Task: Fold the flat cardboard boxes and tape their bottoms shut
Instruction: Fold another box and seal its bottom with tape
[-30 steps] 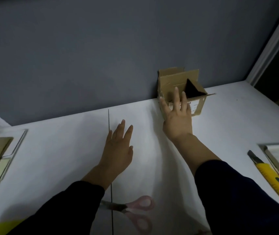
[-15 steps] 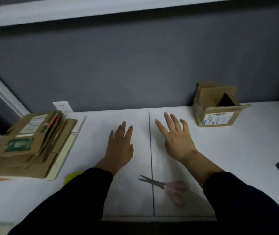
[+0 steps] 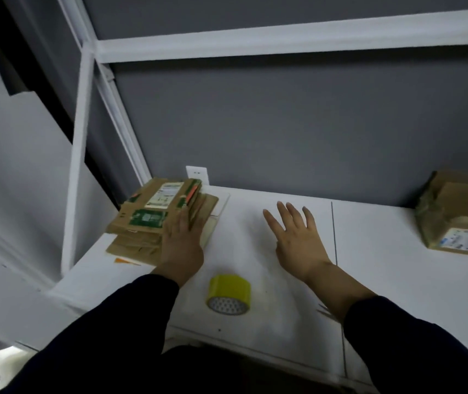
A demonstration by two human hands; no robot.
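Two hands, one stack of flat cardboard boxes, one assembled cardboard box, one roll of yellow tape. How many flat boxes are in the stack cannot be counted.

They sit on a white worktop (image 3: 383, 265) crossed by a thin dark seam, against a grey wall with white frame bars and a white wall socket (image 3: 197, 174).

The roll of yellow tape (image 3: 228, 294) lies on its side near the front edge, its core facing the viewer. Beyond it and to its left is the stack of flat cardboard boxes (image 3: 147, 220) – its long axis runs away from the viewer toward the wall, angled slightly right, printed labels facing up. The left hand (image 3: 183, 243) lies on the stack's right edge, fingers laid forward, grip released. Beyond the tape and to its right, the right hand (image 3: 298, 237) is spread over the worktop, grip released, holding nothing. Far right of the tape, at the wall, stands the assembled cardboard box (image 3: 454, 220), white label toward the viewer. Left of the tape lies a small orange scrap (image 3: 124, 261).
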